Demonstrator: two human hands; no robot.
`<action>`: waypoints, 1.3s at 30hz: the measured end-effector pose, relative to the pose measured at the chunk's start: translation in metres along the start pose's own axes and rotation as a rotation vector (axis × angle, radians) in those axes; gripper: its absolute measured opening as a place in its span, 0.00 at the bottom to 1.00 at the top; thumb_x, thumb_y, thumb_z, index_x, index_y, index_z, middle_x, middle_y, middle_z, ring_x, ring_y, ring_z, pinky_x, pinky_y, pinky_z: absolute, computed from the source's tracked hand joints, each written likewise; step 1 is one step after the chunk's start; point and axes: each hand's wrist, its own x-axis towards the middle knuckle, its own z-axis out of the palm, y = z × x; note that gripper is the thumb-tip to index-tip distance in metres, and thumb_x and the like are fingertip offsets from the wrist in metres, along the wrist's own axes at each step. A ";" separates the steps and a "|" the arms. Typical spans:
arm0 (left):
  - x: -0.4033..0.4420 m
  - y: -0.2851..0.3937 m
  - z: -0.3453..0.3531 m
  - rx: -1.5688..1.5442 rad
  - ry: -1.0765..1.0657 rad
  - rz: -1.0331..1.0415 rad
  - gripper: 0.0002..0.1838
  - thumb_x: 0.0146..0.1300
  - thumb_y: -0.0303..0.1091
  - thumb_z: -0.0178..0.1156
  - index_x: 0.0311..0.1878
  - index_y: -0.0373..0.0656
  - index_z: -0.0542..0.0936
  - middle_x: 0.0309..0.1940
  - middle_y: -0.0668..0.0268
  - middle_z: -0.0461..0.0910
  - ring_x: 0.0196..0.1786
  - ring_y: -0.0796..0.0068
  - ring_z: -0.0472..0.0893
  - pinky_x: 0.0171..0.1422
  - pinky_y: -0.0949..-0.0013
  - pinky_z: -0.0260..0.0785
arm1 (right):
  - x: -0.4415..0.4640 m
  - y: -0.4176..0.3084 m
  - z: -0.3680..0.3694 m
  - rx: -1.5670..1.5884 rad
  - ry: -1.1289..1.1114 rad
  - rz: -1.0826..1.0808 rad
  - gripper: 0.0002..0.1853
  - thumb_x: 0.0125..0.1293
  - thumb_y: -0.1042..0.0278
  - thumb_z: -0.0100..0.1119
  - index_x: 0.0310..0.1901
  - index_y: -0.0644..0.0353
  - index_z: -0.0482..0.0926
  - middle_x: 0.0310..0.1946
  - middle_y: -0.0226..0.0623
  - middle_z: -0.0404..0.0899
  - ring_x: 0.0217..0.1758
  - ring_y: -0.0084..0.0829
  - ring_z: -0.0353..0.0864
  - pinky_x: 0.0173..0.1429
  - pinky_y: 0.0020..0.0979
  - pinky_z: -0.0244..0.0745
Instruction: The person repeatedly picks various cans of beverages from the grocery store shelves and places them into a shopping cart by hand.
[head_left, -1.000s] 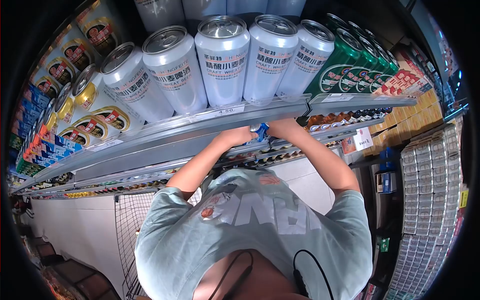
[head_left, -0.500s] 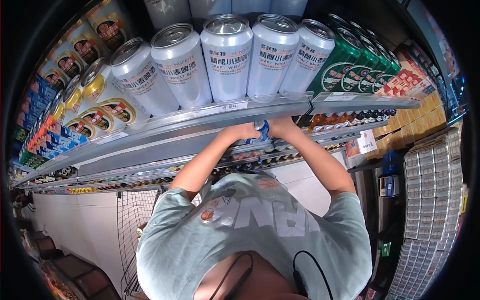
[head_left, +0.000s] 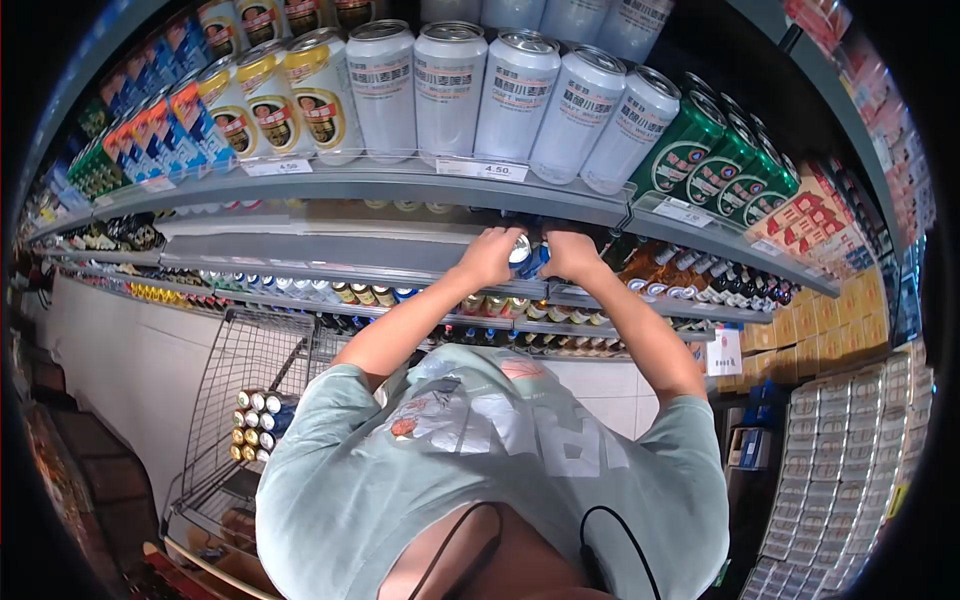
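Both of my arms reach in under the upper shelf edge [head_left: 400, 185]. My left hand [head_left: 488, 256] is closed on a blue can [head_left: 520, 252] whose silver top faces me. Beside it, my right hand [head_left: 570, 254] curls its fingers against a second patch of blue [head_left: 542, 263], which looks like another blue can. The fingertips of the right hand are partly hidden in the shadow of the shelf. Tall white beer cans [head_left: 520, 95] stand in a row directly above my hands.
Green cans [head_left: 715, 160] and gold-and-white cans [head_left: 320, 105] flank the white ones. Brown bottles [head_left: 655, 268] stand to the right of my hands. A wire cart [head_left: 215, 370] with several cans [head_left: 262, 420] stands at left. Stacked can packs [head_left: 830, 450] rise at right.
The view has shifted, bringing more of the cart and lower shelves into sight. My hands have moved slightly apart, and the can's silver top now faces me between them.
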 end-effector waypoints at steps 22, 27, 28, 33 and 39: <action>-0.434 0.080 -0.014 0.053 0.838 -1.005 0.39 0.39 0.20 0.73 0.60 0.45 0.74 0.57 0.58 0.77 0.63 0.48 0.72 0.68 0.55 0.68 | -0.085 -0.267 0.077 0.437 -0.056 -0.854 0.34 0.42 0.68 0.81 0.54 0.62 0.77 0.57 0.47 0.74 0.57 0.48 0.79 0.60 0.42 0.77; -0.499 0.060 -0.033 0.120 0.962 -1.155 0.41 0.40 0.21 0.74 0.63 0.43 0.72 0.59 0.56 0.78 0.64 0.51 0.74 0.70 0.56 0.68 | -0.088 -0.351 0.088 0.454 -0.357 -0.771 0.35 0.45 0.63 0.81 0.55 0.64 0.76 0.53 0.49 0.80 0.53 0.47 0.83 0.59 0.40 0.77; -0.510 0.054 -0.037 0.118 0.987 -1.189 0.42 0.41 0.22 0.74 0.65 0.43 0.71 0.59 0.56 0.77 0.64 0.51 0.74 0.70 0.56 0.68 | -0.083 -0.365 0.094 0.458 -0.337 -0.821 0.35 0.45 0.63 0.81 0.55 0.64 0.76 0.54 0.49 0.80 0.53 0.47 0.83 0.59 0.40 0.78; -0.555 0.000 -0.056 0.094 1.069 -1.249 0.45 0.42 0.24 0.75 0.68 0.43 0.68 0.60 0.53 0.77 0.65 0.50 0.73 0.71 0.56 0.67 | -0.066 -0.448 0.127 0.472 -0.236 -0.973 0.38 0.45 0.64 0.81 0.59 0.64 0.75 0.57 0.50 0.79 0.58 0.47 0.82 0.62 0.40 0.77; -0.599 -0.093 -0.039 0.018 1.021 -1.222 0.42 0.44 0.26 0.75 0.65 0.39 0.69 0.61 0.52 0.76 0.66 0.48 0.72 0.72 0.55 0.67 | -0.041 -0.534 0.193 0.462 -0.148 -0.955 0.34 0.45 0.67 0.80 0.57 0.62 0.76 0.58 0.51 0.79 0.60 0.50 0.80 0.64 0.41 0.76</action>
